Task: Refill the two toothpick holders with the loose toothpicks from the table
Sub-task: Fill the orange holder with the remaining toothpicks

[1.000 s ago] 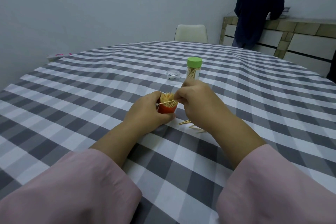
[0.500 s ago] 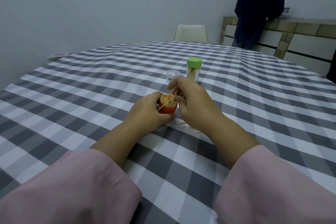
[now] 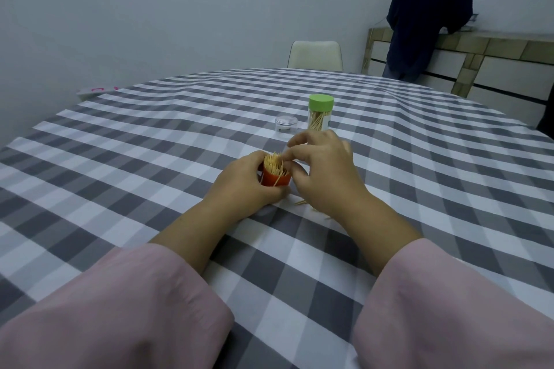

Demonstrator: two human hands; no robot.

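Two hands work over a worktop [image 3: 150, 141] covered in a grey-and-white check cloth. The left hand [image 3: 242, 180] is wrapped around one orange holder [image 3: 275, 179], which stands upright on the cloth and is packed with toothpicks poking out of its open top. The right hand [image 3: 323, 171] reaches over that holder from the right, its thumb and forefinger curled down into the toothpick tips; they seem to pinch there, though how many sticks they hold cannot be made out. A few loose toothpicks [image 3: 299, 202] lie on the cloth just under the right hand, partly hidden by it, too few showing to count. Behind the hands stands a second holder [image 3: 320, 112], clear with a green cap on, toothpicks visible inside. Just left of it sits one clear lid [image 3: 287, 123]. One pale chair [image 3: 315, 54] stands at the far edge, and one person in dark clothes [image 3: 428, 15] stands at a sideboard [image 3: 509, 48] at the back right.
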